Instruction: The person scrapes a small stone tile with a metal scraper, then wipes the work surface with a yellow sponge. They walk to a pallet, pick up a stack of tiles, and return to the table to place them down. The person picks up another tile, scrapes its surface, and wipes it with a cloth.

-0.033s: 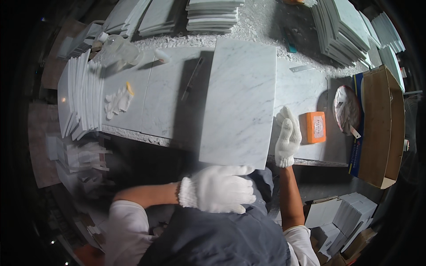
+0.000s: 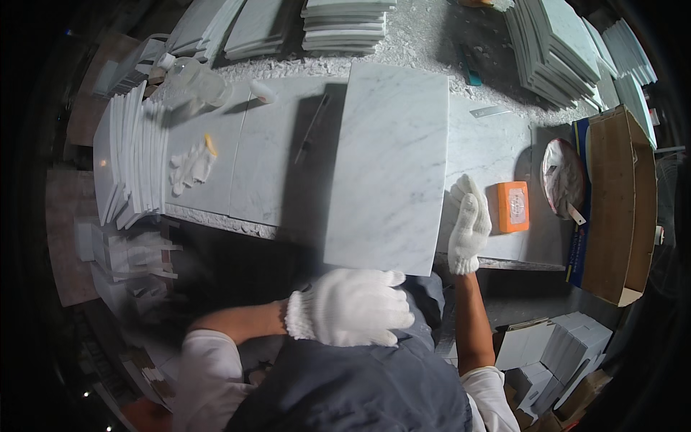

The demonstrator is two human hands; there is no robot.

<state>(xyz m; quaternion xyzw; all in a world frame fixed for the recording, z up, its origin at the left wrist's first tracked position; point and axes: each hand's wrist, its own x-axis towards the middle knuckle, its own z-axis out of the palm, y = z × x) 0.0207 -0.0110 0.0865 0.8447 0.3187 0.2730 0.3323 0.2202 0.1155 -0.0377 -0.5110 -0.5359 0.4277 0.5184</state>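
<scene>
A grey-veined white marble tile [image 2: 389, 165] stands raised above the worktop in front of me, its near end jutting past the bench edge. Just below that near end is my left hand [image 2: 353, 308] in a white knit glove, back up, fingers stretched to the right and a little apart. Whether it touches the tile I cannot tell. Along the tile's right side, my right hand [image 2: 468, 225], also gloved, points away from me with straight fingers. Its fingertips are close to the tile's edge. To the right of it lies an orange block [image 2: 513, 207] with a pale label.
Stacked tiles stand on the left [image 2: 131, 155], at the back and at the far right [image 2: 558, 54]. A spare glove [image 2: 193, 167], a clear jug [image 2: 194, 79] and a pen-like tool [image 2: 312, 128] lie left of the tile. A round disc [image 2: 562, 178] leans near a cardboard box [image 2: 619, 205].
My left hand has shifted slightly left, its thumb drawn in a little. My right hand has moved marginally toward me. The tile looks unmoved.
</scene>
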